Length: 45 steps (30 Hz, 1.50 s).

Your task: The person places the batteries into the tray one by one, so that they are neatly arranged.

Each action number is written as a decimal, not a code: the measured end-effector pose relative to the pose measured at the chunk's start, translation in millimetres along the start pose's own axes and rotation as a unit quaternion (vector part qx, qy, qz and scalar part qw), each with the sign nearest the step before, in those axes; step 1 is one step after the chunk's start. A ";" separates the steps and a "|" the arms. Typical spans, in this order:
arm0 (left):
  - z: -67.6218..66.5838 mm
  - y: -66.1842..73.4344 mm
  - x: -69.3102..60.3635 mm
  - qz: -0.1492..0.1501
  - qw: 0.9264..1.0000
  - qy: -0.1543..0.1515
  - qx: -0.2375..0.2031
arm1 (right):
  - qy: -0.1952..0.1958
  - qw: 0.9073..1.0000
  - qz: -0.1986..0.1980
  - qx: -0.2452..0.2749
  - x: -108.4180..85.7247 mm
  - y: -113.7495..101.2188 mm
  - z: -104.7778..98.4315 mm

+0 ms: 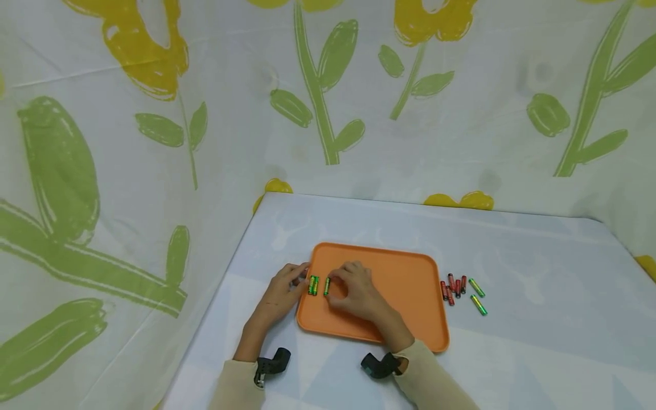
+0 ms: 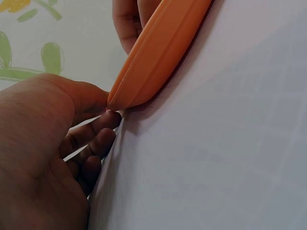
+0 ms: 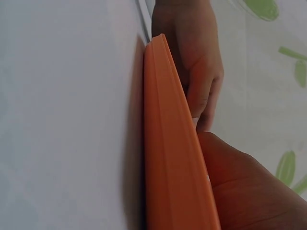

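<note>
On pale table (image 1: 538,285), before flower-printed cloth (image 1: 461,154), observed orange tray (image 1: 402,290), with green battery (image 1: 327,286) over its left side pinched in right hand (image 1: 356,290); left hand (image 1: 281,291) loosely relaxed at left rim.

The left hand (image 2: 43,139) touches the orange tray (image 2: 153,62) at its edge; the right hand (image 2: 128,24) shows partly behind it.

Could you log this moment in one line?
left hand: at left rim of orange tray; right hand: pinches green battery; two more green batteries: in tray; red batteries: right of tray
</note>
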<state>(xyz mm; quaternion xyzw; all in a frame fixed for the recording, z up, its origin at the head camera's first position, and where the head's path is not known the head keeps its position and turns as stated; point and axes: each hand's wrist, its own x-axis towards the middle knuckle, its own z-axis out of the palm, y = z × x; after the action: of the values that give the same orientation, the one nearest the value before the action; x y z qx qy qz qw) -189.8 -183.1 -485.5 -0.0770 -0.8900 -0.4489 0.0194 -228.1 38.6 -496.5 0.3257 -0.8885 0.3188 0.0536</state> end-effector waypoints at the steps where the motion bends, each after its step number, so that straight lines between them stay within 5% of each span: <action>1: 0.2 -0.1 0.1 -0.003 1.000 -0.001 0.000 | -0.001 1.000 0.001 0.002 0.6 -0.9 0.5; 18: 1.5 -2.4 -0.6 0.020 1.000 0.004 0.000 | -0.004 1.000 -0.006 0.001 6.8 -8.6 4.8; 29: 0.9 -3.1 0.6 0.007 1.000 -0.001 0.002 | -0.018 1.000 0.006 0.003 3.9 -11.7 -2.3; 37: -0.4 -1.3 1.7 -0.005 1.000 -0.003 -0.006 | -0.019 0.999 -0.019 -0.037 -13.4 -18.2 -34.9; 45: 1.0 -5.0 2.3 -0.007 1.000 -0.010 0.000 | 0.010 0.997 -0.004 -0.071 -53.5 2.2 -78.1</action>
<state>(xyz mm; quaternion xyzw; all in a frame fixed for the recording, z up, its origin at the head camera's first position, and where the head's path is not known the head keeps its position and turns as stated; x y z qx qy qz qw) -192.8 -185.0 -489.8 -0.0750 -0.8909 -0.4480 0.0072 -196.4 116.0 -452.1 0.3218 -0.9069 0.2579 0.0866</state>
